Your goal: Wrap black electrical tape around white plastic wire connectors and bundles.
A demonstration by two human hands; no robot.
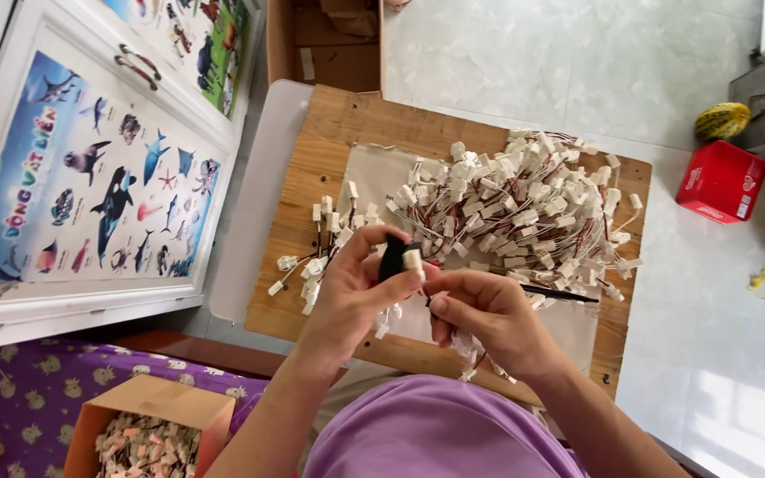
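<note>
We're looking down into a home that doubles as a small piecework spot. Pale glossy floor tiles (524, 62) spread across the room, and a white cabinet door (90, 177) carries a colourful children's poster of sea animals (90, 190). A purple patterned cloth (11, 398) covers what seems to be bedding or a seat. The worktop is just a bare wooden board (329, 133), heaped with small white plastic connectors on thin wires (515, 204). An open brown cardboard box (148, 425) brims with little parts, and a red carton (721, 181) sits on the floor.
</note>
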